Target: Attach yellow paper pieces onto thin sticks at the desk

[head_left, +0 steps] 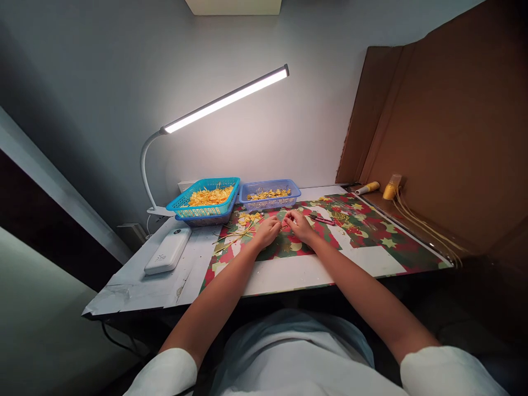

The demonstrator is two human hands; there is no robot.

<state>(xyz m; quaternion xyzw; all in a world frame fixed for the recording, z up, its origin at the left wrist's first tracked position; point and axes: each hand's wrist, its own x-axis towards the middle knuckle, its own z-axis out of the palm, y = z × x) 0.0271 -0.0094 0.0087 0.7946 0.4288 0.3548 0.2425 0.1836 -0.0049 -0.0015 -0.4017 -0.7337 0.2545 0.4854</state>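
Observation:
My left hand (268, 231) and my right hand (298, 226) come close together over the patterned sheet (284, 250), fingers pinched. What lies between their fingertips is too small to make out. Just left of my left hand lie several thin yellow-green stems (235, 235), with a small heap of yellow pieces (249, 218) behind them. A pink and black tool (322, 220), perhaps a cutter or tweezers, rests to the right of my right hand. Past it, small golden bits (341, 218) are scattered on the sheet.
At the back stand a teal basket (175, 209) of yellow-orange strips and a purple basket (270, 202) with golden pieces. A white power bank (168, 252) lies left, below a lit lamp (226, 102). Cardboard (445, 132) rises at right, near yellow-capped containers (391, 188) and cords (424, 223).

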